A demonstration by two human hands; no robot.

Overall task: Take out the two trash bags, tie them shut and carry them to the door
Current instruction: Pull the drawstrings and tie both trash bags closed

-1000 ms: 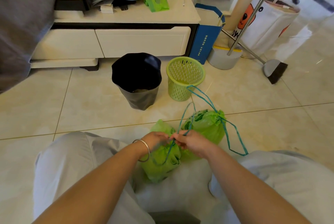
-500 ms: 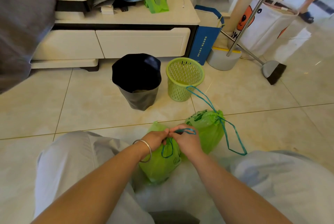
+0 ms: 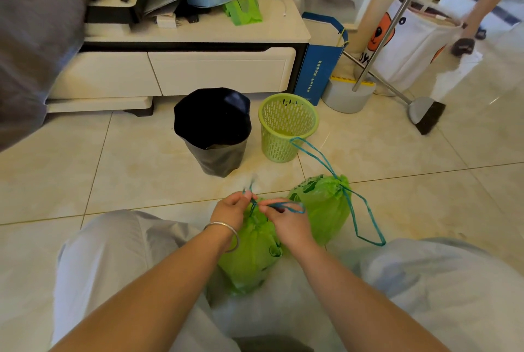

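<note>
While hands knot drawstring, near bag bulges.

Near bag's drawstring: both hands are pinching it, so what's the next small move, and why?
Probably pull the two ends apart to cinch the knot. The left hand and right hand each pinch the blue drawstring above the near green bag, whose neck looks gathered; a loop hangs slack by the right hand.
</note>
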